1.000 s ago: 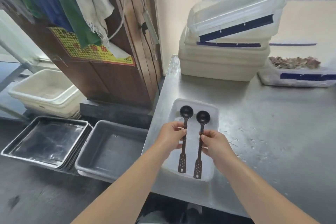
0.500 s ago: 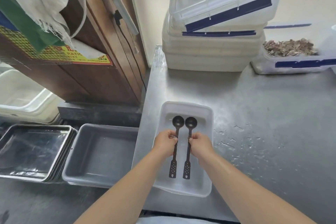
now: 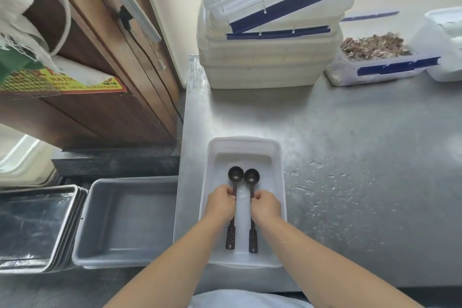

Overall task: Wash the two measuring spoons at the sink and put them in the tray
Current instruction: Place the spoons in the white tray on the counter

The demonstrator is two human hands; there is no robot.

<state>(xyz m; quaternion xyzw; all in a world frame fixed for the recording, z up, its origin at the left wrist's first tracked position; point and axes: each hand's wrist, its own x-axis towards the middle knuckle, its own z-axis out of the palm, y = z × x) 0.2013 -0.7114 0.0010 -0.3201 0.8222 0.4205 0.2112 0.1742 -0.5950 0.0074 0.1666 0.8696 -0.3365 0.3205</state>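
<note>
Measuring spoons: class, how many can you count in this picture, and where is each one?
2. The left spoon and the right spoon lie side by side in the white tray; the left hand and right hand each pinch one handle. None seems hidden.

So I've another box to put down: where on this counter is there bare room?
The widest bare steel lies right of the white tray, in front of the stacked tubs, though partly wet. A bare strip lies between tray and stack. The back edge is crowded by the tubs and the box of dried bits.
</note>
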